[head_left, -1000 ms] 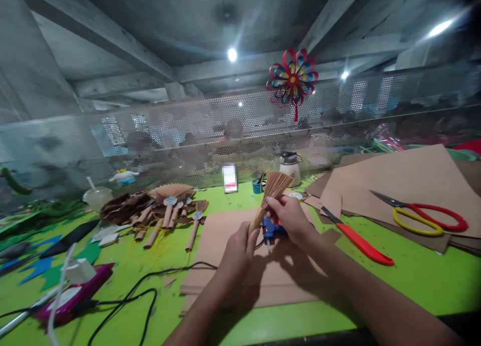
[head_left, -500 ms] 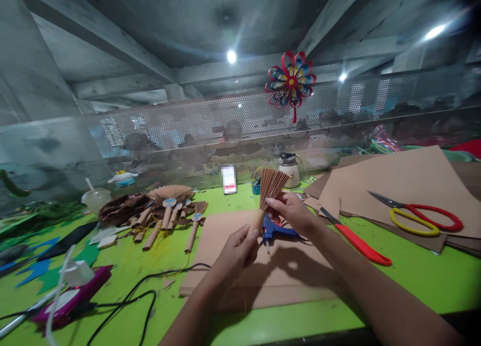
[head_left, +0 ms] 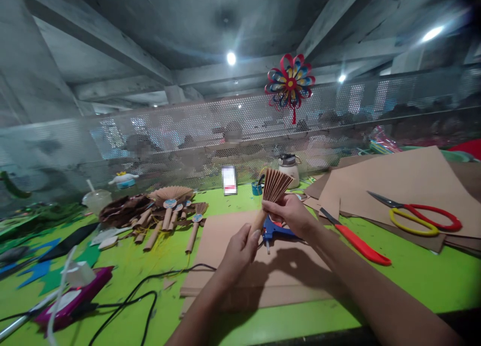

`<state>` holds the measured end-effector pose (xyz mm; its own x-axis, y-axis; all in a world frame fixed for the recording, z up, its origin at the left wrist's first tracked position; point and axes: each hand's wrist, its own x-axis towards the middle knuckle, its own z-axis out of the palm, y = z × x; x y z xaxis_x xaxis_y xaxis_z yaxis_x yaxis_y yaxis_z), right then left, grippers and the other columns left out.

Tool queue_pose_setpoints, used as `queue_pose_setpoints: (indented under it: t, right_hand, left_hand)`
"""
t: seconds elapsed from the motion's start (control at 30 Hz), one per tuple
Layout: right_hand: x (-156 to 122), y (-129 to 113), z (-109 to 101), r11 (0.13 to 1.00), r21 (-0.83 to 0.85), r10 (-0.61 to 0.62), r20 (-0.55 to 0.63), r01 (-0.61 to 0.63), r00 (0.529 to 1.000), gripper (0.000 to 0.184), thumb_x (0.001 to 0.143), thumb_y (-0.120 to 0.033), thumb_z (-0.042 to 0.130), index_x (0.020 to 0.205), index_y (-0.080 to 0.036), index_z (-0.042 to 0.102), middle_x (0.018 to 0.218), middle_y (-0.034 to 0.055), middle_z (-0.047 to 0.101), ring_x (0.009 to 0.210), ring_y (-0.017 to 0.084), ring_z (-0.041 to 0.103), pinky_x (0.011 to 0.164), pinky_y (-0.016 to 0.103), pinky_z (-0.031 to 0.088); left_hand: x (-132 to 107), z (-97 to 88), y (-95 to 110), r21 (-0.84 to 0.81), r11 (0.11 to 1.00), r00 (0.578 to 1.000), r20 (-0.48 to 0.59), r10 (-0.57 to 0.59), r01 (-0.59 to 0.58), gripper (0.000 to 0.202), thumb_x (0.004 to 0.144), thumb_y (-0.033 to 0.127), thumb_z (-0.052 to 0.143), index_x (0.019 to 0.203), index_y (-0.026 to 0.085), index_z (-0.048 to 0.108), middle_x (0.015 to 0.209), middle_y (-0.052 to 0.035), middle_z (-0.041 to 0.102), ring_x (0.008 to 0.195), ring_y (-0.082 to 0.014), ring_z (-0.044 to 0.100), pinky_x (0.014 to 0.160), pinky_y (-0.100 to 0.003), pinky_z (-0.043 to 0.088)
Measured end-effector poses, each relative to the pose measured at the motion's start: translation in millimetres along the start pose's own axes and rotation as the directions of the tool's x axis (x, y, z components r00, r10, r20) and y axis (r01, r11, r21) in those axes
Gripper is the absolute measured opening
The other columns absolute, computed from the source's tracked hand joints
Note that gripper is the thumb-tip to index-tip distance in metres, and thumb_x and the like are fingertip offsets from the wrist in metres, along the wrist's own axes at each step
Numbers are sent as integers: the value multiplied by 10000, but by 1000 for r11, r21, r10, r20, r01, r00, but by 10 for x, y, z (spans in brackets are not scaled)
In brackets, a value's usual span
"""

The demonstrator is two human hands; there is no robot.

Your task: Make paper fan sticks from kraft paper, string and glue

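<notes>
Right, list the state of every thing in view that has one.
Pleated paper fan: held tilted, partly spread
Left hand: closed around the fan's handle
Right hand: pinching the pleats
Blue glue gun: partly hidden, power state unclear
Scissors: lying flat, blades closed or nearly so
Red-handled knife: blade bare
Fan pile: lying, one spread wide
Phone: upright, screen lit
Purple power strip: red light lit, plug in
Flask: upright, lid on
Cup: upright, straw in

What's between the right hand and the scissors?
In the head view, a red-handled knife and part of the brown paper lie between the right hand and the scissors.
</notes>
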<state>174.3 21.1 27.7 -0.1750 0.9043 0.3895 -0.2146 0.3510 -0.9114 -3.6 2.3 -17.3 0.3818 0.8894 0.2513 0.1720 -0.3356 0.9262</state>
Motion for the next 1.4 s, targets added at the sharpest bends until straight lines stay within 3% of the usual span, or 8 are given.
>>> queue_pose_setpoints:
  t: [0.13,0.33,0.4,0.53,0.63,1.03,1.3,1.4]
  right_hand:
    - [-24,-13,-46,997,76,-17,105,9,994,303,752,-373,710,650,-127,563,528,-53,420,460,56,303,443,231,199]
    - [-35,-19,-132,997,82,-23,165,10,986,246,736,-337,732,748,-124,612,626,-30,475,515,65,326,483,229,245]
    - [-33,-25,-122,999,47,-15,161,7,987,264,740,-359,724,724,-124,604,606,-34,464,508,66,326,478,228,242]
    - [-18,-31,-63,1000,-26,-7,62,9,998,312,756,-402,701,673,-126,580,538,-44,433,485,74,345,459,231,238]
    - [-21,-41,-44,1000,-4,10,58,-9,998,302,730,-393,729,686,-124,600,558,-36,463,492,70,352,462,226,264]
    - [-108,-159,-116,987,141,46,179,-72,983,249,657,-327,796,752,-136,668,689,22,596,585,99,511,539,228,422]
    - [-150,-168,-174,993,112,5,279,-38,960,223,682,-325,779,774,-145,684,696,34,621,614,128,556,581,266,461]
    - [-150,-179,-157,997,80,-11,271,-11,963,246,696,-363,764,769,-146,677,680,27,606,585,119,525,553,264,443]
  left_hand:
    - [-73,-10,123,-202,974,985,154,-74,105,346,867,517,484,853,171,490,482,94,335,405,-57,238,394,-197,179]
    - [-159,-21,284,-330,923,954,283,-102,197,311,877,473,503,841,164,514,533,73,355,440,-51,238,413,-201,167]
    - [-135,-2,246,-328,926,958,271,-96,186,326,873,488,502,841,164,514,524,78,345,434,-51,232,411,-198,173]
    - [-49,32,97,-215,974,993,105,-56,77,386,846,553,502,832,167,493,474,91,345,399,-55,256,390,-192,182]
    - [-40,20,69,-212,973,989,137,-61,89,384,847,550,505,847,166,491,478,89,359,400,-57,263,389,-194,187]
    - [-190,-10,278,-545,754,880,466,-91,366,259,862,389,560,850,133,523,543,56,339,440,-40,247,400,-181,137]
    - [-249,14,281,-603,649,822,567,-62,465,308,793,397,637,826,101,560,503,44,351,428,-40,273,392,-168,125]
    - [-240,18,252,-607,648,827,558,-65,460,329,779,423,645,831,110,558,499,46,351,420,-43,272,388,-170,126]
